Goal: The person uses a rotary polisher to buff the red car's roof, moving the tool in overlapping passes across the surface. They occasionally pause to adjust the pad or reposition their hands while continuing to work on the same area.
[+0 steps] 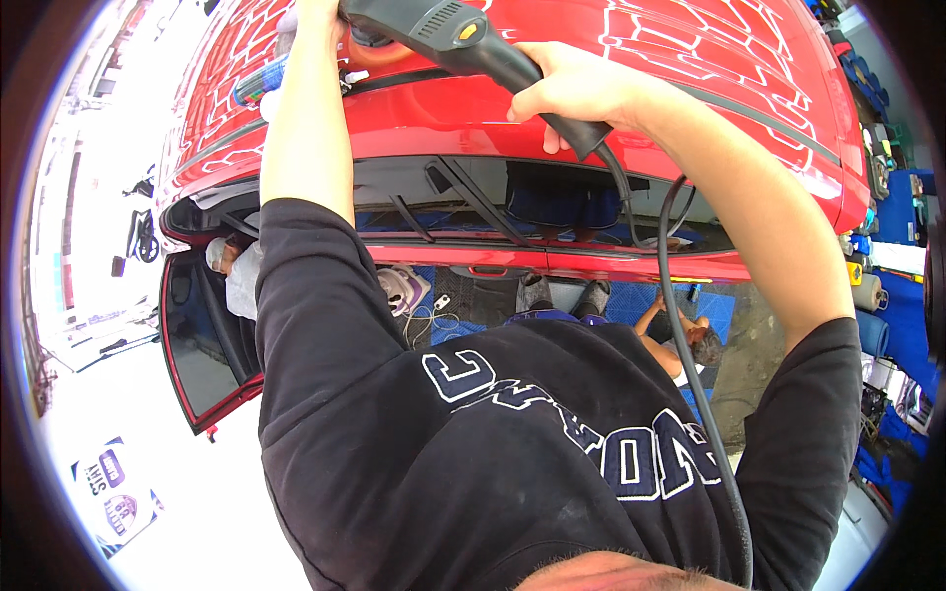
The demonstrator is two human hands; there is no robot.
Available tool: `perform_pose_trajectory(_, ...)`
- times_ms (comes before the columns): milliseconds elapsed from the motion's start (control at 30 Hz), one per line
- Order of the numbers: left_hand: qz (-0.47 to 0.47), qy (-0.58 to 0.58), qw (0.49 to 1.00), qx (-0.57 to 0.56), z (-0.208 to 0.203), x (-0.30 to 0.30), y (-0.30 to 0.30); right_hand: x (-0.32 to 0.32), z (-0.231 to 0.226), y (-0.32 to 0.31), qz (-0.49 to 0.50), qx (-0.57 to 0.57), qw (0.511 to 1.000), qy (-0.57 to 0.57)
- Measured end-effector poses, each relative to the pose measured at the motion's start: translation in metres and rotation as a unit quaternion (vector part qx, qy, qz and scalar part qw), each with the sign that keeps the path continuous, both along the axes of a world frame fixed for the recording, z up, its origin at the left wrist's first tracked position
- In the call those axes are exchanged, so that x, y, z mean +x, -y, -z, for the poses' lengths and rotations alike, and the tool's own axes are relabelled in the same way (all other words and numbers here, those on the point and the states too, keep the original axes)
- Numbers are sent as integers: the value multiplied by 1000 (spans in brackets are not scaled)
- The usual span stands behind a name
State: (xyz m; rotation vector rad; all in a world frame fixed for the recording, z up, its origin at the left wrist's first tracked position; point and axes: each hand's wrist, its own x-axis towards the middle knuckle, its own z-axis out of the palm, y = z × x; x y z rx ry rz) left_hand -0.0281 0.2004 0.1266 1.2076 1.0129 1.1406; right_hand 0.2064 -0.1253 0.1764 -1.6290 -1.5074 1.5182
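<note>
A black power polisher (443, 39) lies over the glossy red car roof (434, 118), an orange part showing beneath its head at the top edge. My right hand (581, 94) is closed around its rear handle, thumb on the near side. My left hand (320, 15) is at the head end, cut off by the top edge, so its fingers are hidden. From the handle's end a black cord (675, 295) loops down over the side windows and across my shirt. Beside my left forearm, a blue bottle (260, 83) lies on the roof.
The car door (202, 345) stands open at the left, a person (239, 276) beside it. Another person (690, 340) is low by the car, near blue floor tiles (724, 307). A white and purple machine (404, 291) has cables. Shelved supplies (872, 295) line the right.
</note>
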Motion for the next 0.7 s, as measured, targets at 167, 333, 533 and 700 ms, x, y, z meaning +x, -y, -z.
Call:
perform_pose_trajectory(167,-1,5,1000,-7,6,-4,3,-6,-10,11,14,-8,999,30)
perform_pose_trajectory(333,5,7,1000,-16,3,-5,6,-9,-3,12,14,0,1000,2)
perform_pose_trajectory(533,12,12,999,-39,-2,-22,6,-29,4,4,9,1,1000,-16)
perform_pose_trajectory(700,12,11,999,-49,-6,-26,9,-33,3,2,1,2,1000,-15)
